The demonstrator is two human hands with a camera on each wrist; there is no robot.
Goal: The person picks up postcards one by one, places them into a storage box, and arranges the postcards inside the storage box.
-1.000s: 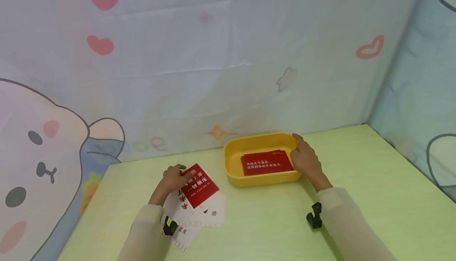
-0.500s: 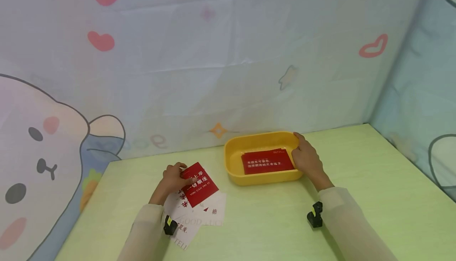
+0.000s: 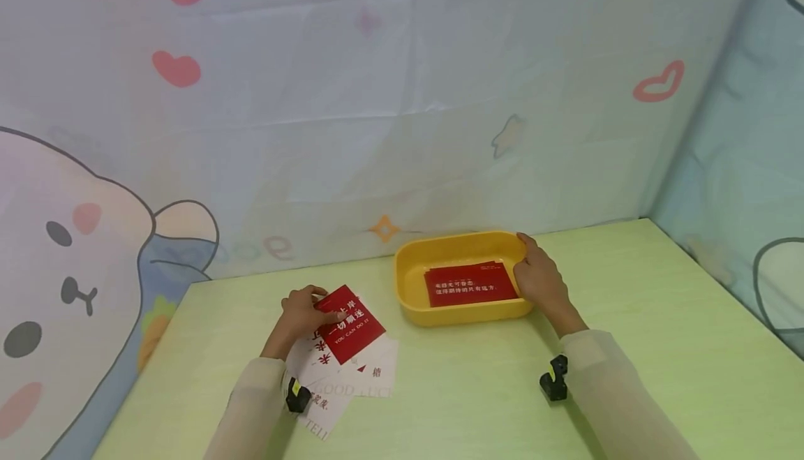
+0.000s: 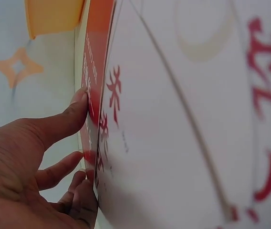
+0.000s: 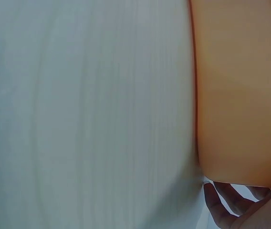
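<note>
My left hand [image 3: 300, 315] pinches the top red card [image 3: 349, 323] at its left corner, above a loose pile of white cards [image 3: 352, 373] on the green table [image 3: 477, 390]. In the left wrist view my left hand's fingers [image 4: 64, 121] curl on the red card's edge [image 4: 95, 90]. My right hand [image 3: 539, 280] grips the right end of a yellow tray [image 3: 461, 243]. Another red card [image 3: 471, 283] lies flat inside the tray. The right wrist view shows the tray's outer wall [image 5: 240, 95] with my right hand's fingers [image 5: 226, 202] beneath it.
A cartoon-printed cloth backdrop [image 3: 377, 97] stands behind the table and along the right side. Black wrist cameras [image 3: 553, 378] sit on both sleeves. Bare green tabletop stretches right of the tray and in front of it.
The left hand has lifted the red card's corner slightly and drawn it a little to the left. The right hand and the tray have stayed put.
</note>
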